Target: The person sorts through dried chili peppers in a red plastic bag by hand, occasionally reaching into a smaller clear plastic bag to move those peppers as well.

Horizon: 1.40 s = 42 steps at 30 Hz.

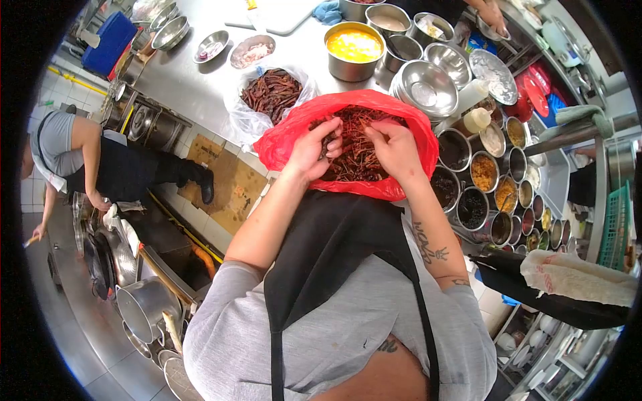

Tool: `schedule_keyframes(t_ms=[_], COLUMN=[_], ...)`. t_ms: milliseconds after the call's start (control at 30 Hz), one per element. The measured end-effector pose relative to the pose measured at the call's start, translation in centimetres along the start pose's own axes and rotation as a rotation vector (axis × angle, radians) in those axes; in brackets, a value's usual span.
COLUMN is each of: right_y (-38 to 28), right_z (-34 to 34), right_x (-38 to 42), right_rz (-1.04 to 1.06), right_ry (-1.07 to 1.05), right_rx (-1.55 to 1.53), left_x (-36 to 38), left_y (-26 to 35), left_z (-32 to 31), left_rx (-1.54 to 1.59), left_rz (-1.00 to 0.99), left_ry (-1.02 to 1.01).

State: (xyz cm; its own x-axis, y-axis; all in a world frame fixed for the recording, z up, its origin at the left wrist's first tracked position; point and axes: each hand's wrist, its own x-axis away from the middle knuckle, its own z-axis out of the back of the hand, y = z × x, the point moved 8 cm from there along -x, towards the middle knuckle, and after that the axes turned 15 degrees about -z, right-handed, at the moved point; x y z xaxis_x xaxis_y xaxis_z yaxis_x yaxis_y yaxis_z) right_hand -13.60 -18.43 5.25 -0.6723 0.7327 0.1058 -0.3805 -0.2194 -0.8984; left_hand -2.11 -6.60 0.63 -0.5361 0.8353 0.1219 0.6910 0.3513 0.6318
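left hand (313,148): fingers curled into the pile of dried chillies (354,150), pinching a few.
right hand (396,148): same, fingers bent down, picking at stems in the pile.
chillies: heaped in a red plastic bag (294,137), which sits at the near edge of the steel worktop (200,87), against the apron.
risk 1: bag is thin and hangs over the edge; a hard tug likely tips it and chillies go on the floor.
risk 2: second bag of chillies (271,90) lies open just behind; sorted and unsorted could mix.
risk 3: spice pots (485,170) stand close on the right; an elbow swing could knock one.
risk 4: stacked steel bowls (424,87) touch the bag rim; a push may shift them.
other: a person (87,160) bends by the stove, well apart.
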Motion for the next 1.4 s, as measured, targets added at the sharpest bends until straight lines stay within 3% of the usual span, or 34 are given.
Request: schedule_keyframes(t_ms=[67, 133, 267, 400, 500, 700, 833, 1033, 1133, 1267, 1400], right_y=[-0.3, -0.3, -0.3, 0.6, -0.4, 0.7, 0.2, -0.2, 1.2, 0.4, 0.9], right_z=[0.6, 0.7, -3.5, -6.2, -5.4, -2.9, -3.0, -2.3, -2.3, -3.7, -5.9], right_x=[0.2, 0.2, -0.3, -0.4, -0.2, -1.8, -1.3, -1.2, -2.3, -2.2, -1.7], right_rz=[-0.003, 0.002, 0.210, 0.138, 0.250, -0.007, -0.023, -0.071, -0.091, 0.148, 0.192], right_ry=[0.099, 0.119, -0.184, -0.263, -0.189, -0.150, -0.205, -0.221, -0.181, -0.185, -0.114], right_rx=[0.390, 0.497, 0.392, 0.677, 0.619, 0.012, -0.137, -0.018, -0.034, 0.281, 0.624], left_x=[0.3, 0.6, 0.3, 0.0, 0.1, 0.0, -0.6, -0.9, -1.0, -0.9, -0.4], left_y=[0.8, 1.4, 1.1, 1.1, 1.7, 1.1, 0.4, 0.4, 0.6, 0.4, 0.8], left_z=[-0.1, -0.3, 0.3, 0.2, 0.2, 0.2, -0.3, -0.1, 0.5, 0.8, 0.3], left_rx=[-0.003, -0.025, -0.037, -0.077, -0.251, -0.544, -0.631, -0.550, -0.210, 0.059, -0.028], left_rz=[-0.009, -0.039, -0.038, -0.050, -0.102, -0.162, -0.208, -0.167, -0.120, 0.000, -0.018], left_ry=[-0.005, -0.018, -0.029, -0.016, 0.022, 0.043, 0.074, 0.041, 0.127, 0.111, 0.046])
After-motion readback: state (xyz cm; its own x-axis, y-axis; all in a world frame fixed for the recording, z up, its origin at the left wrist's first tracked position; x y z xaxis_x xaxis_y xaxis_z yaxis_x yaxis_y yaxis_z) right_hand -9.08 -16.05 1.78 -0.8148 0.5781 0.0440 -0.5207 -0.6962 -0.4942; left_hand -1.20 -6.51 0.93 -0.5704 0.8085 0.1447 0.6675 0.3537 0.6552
